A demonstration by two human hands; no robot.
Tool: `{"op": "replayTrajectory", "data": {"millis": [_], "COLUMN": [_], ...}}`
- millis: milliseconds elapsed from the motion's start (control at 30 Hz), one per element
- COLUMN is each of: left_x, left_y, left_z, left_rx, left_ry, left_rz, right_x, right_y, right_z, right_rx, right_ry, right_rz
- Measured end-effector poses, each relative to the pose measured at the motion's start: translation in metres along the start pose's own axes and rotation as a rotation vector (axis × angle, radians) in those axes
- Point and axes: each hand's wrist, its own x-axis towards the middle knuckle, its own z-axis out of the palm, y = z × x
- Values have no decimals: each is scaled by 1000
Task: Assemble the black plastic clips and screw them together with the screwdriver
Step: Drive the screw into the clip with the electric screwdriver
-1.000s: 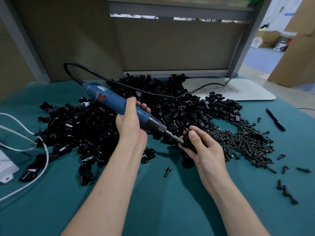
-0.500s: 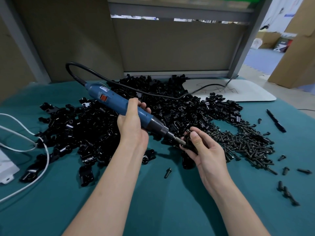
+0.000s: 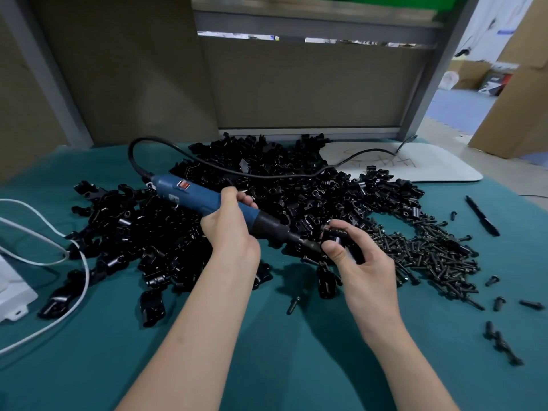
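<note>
My left hand [image 3: 229, 229] grips the blue electric screwdriver [image 3: 204, 198] by its body, bit pointing right and slightly down. Its tip meets a black plastic clip [image 3: 335, 237] that my right hand [image 3: 361, 268] pinches between thumb and fingers just above the teal cloth. A large heap of black clips [image 3: 267, 188] spreads behind and to the left of both hands. A pile of dark screws [image 3: 430, 256] lies right of my right hand. One loose screw [image 3: 293, 304] rests on the cloth below the hands.
The screwdriver's black cord [image 3: 237, 170] loops back over the heap toward a white board [image 3: 430, 170]. A white cable [image 3: 44, 241] and white box [image 3: 12, 292] sit at left. A black pen [image 3: 482, 215] and stray screws [image 3: 504, 348] lie at right. Grey partition behind.
The screwdriver stays pressed to the clip in my right hand; both hands hold nearly the same spot. The head camera has shifted slightly.
</note>
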Motion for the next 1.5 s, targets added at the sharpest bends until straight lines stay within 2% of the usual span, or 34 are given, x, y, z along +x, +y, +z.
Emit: {"op": "replayTrajectory", "data": {"millis": [367, 533, 767, 1500], "left_x": [3, 10, 7, 9], "left_y": [17, 34, 31, 22], "left_z": [-3, -7, -2, -4], "left_rx": [-33, -120, -146, -109], "left_ry": [33, 57, 20, -7], "left_rz": [-26, -13, -28, -73], "right_x": [-11, -5, -8, -6], "right_y": [-3, -2, 5, 7], "right_z": [13, -2, 9, 7], "right_rx": [-103, -20, -30, 3], "right_ry": [-18, 123, -63, -138], "right_rz": [-113, -64, -33, 27]}}
